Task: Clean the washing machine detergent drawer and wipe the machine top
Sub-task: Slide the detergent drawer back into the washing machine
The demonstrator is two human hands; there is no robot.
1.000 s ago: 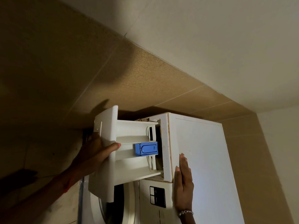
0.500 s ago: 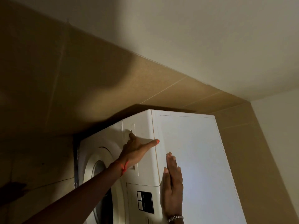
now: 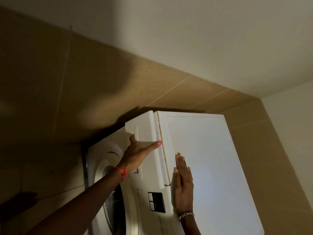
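Observation:
The white washing machine appears turned in this view, its flat top (image 3: 211,158) facing right. Its detergent drawer (image 3: 145,131) is nearly in, with the front panel standing a little proud of the machine front. My left hand (image 3: 137,155) has its fingers hooked into the drawer's handle recess, hidden there, and its thumb stretches across the panel. My right hand (image 3: 183,180) lies flat on the machine top by the front edge, fingers straight. The drawer's inside is hidden.
Below the drawer sit a small black display (image 3: 156,201) and the round door (image 3: 108,184). Beige tiled wall (image 3: 84,82) surrounds the machine closely on the far sides. No cloth is in view.
A second ago the drawer was pulled far out with its blue insert showing. My left hand pushed it in; its front now stands slightly out again. My right hand stayed on the top.

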